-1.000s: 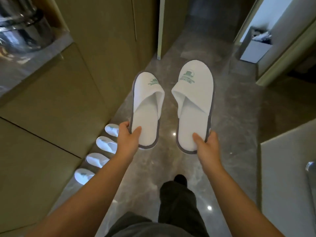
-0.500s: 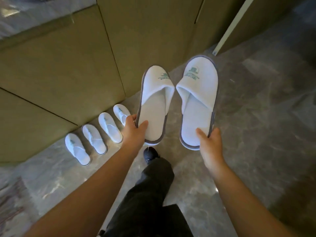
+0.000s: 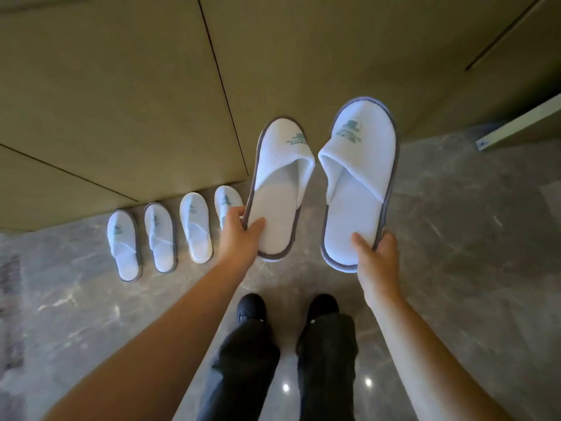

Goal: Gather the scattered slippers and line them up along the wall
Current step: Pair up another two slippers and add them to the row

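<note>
My left hand grips the heel of a white slipper with a grey rim and a green logo. My right hand holds a matching slipper by its heel. Both are in the air, toes pointing at the wall. Several white slippers stand in a row on the floor, toes against the wall: the leftmost, then one beside it, a third, and a last one partly hidden behind my left hand.
Grey marble floor runs along the tan panelled wall. My two dark shoes stand below the held slippers. A pale door edge sits at the right. Bare floor lies by the wall right of the row.
I have turned left to face the wall squarely. The row of slippers has come fully into view, and both feet now stand side by side. Both hands still hold their slippers.
</note>
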`<state>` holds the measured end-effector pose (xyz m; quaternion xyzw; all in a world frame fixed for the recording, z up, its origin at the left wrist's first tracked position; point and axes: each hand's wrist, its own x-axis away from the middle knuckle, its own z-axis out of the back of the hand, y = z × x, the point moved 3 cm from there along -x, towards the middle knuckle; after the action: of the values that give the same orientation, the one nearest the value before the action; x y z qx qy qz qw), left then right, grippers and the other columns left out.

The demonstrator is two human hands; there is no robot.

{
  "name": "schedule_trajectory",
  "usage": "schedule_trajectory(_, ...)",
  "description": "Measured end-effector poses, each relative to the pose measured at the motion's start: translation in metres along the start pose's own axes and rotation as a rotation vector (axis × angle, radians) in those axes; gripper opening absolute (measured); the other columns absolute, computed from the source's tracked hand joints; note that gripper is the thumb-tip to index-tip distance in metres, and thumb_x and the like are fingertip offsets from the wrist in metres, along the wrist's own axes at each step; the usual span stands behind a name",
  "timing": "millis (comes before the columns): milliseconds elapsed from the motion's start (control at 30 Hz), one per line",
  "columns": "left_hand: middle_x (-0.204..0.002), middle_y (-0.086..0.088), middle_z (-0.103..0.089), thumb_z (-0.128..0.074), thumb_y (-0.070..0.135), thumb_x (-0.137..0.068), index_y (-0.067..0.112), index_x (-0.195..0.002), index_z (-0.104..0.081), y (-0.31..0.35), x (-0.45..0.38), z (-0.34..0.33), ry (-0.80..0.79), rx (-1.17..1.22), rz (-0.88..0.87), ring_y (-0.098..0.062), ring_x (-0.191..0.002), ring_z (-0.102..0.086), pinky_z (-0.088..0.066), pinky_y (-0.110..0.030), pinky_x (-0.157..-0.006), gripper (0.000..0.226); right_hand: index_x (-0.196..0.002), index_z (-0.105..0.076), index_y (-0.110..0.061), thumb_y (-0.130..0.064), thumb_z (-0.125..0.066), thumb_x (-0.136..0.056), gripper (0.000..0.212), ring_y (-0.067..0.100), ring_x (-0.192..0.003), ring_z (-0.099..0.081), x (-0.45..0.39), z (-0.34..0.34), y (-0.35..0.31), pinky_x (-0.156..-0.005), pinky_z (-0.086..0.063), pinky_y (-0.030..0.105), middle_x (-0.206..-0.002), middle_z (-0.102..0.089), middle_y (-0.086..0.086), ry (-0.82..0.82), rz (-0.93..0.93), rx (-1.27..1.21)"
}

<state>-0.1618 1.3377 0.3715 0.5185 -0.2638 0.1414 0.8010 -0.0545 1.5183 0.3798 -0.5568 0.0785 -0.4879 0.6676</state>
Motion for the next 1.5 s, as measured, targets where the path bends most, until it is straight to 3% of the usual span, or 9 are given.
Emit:
schedule_trajectory(167, -0.086, 0.005, -0.052, -0.053, 0.02, -0.086, 0.021, -0.099, -0.041, -0.073, -0.085, -0.076, 0.079, 0.038, 0.052, -0.011, -0.076, -0.052, -0.043, -0.025, -0.06, 0.017, -0.088, -0.041, -0.007, -0.003, -0.056, -0.081, 0.017, 0.006, -0.065, -0.048, -0.094, -0.045, 0.083, -0.047, -0.038, 0.003, -0.072, -0.048, -0.005, -0.065, -0.006, -0.003)
schedule_trajectory(400, -0.079, 0.008, -0.048, -0.054, 0.017, -0.085, 0.01, -0.108, -0.046, -0.217, -0.207, -0.181, 0.137, 0.078, 0.097, -0.003, -0.07, -0.047, -0.037, -0.019, -0.052, 0.025, -0.094, -0.044, -0.002, -0.004, -0.057, -0.082, 0.018, 0.021, -0.079, -0.05, -0.221, -0.101, 0.247, -0.062, -0.04, 0.026, -0.087, -0.052, 0.008, -0.037, -0.037, 0.038)
schedule_trajectory(700, -0.094, -0.004, -0.055, -0.056, 0.013, -0.083, 0.012, -0.105, -0.048, -0.319, -0.316, -0.244, 0.116, 0.07, 0.005, -0.021, -0.083, -0.055, -0.045, -0.03, -0.064, 0.023, -0.109, -0.044, 0.007, -0.004, -0.056, -0.082, 0.032, 0.028, -0.091, -0.053, -0.343, -0.156, 0.393, -0.077, -0.04, 0.032, -0.105, -0.055, 0.02, 0.066, -0.092, -0.052)
schedule_trajectory(933, -0.099, -0.004, -0.058, -0.057, 0.015, -0.083, 0.019, -0.102, -0.047, -0.334, -0.315, -0.24, 0.073, 0.071, -0.009, -0.017, -0.083, -0.057, -0.047, -0.027, -0.059, 0.022, -0.12, -0.042, 0.007, -0.016, -0.069, -0.076, 0.057, 0.041, -0.112, -0.05, -0.377, -0.142, 0.409, -0.096, -0.042, 0.047, -0.125, -0.052, 0.024, 0.152, -0.122, 0.201)
schedule_trajectory(1067, -0.102, -0.007, -0.058, -0.057, 0.014, -0.083, 0.012, -0.108, -0.048, -0.338, -0.317, -0.245, 0.064, 0.136, 0.005, -0.023, -0.089, -0.058, -0.051, -0.033, -0.066, 0.026, -0.126, -0.04, 0.006, -0.019, -0.074, -0.07, 0.07, 0.039, -0.122, -0.041, -0.363, -0.151, 0.393, -0.102, -0.028, 0.039, -0.132, -0.045, 0.025, 0.156, 0.146, 0.522)
schedule_trajectory(1200, -0.1, -0.008, -0.058, -0.057, 0.012, -0.084, 0.013, -0.104, -0.044, -0.338, -0.316, -0.256, -0.011, 0.217, 0.038, -0.025, -0.09, -0.059, -0.052, -0.04, -0.076, 0.024, -0.121, -0.043, 0.003, -0.015, -0.062, -0.082, 0.047, 0.019, -0.099, -0.051, -0.333, -0.195, 0.388, -0.082, -0.037, 0.021, -0.108, -0.054, 0.014, -0.216, 0.043, 0.151)
schedule_trajectory(1300, -0.091, 0.0, -0.059, -0.056, 0.011, -0.084, 0.018, -0.099, -0.041, -0.342, -0.313, -0.266, -0.105, 0.27, 0.031, -0.013, -0.08, -0.06, -0.055, -0.025, -0.066, 0.022, -0.116, -0.045, -0.003, -0.011, -0.061, -0.082, 0.038, 0.02, -0.094, -0.056, -0.316, -0.219, 0.388, -0.082, -0.046, 0.03, -0.105, -0.057, 0.009, -0.358, -0.12, -0.06)
schedule_trajectory(1367, -0.096, 0.001, -0.059, -0.057, 0.012, -0.084, 0.019, -0.102, -0.041, -0.347, -0.312, -0.27, -0.175, 0.2, 0.024, -0.009, -0.082, -0.059, -0.054, -0.019, -0.065, 0.025, -0.116, -0.046, -0.006, -0.008, -0.062, -0.08, 0.039, 0.023, -0.096, -0.057, -0.317, -0.224, 0.389, -0.082, -0.048, 0.034, -0.109, -0.057, 0.009, -0.312, -0.122, -0.09)
schedule_trajectory(1500, -0.133, -0.007, -0.046, -0.063, 0.024, -0.08, 0.014, -0.129, -0.035, -0.364, -0.318, -0.265, -0.216, -0.303, -0.044, -0.021, -0.117, -0.048, -0.041, -0.033, -0.096, 0.057, -0.117, -0.046, -0.005, -0.01, -0.06, -0.08, 0.04, 0.023, -0.097, -0.054, -0.341, -0.222, 0.389, -0.077, -0.04, 0.029, -0.115, -0.057, 0.013, -0.272, -0.012, 0.153)
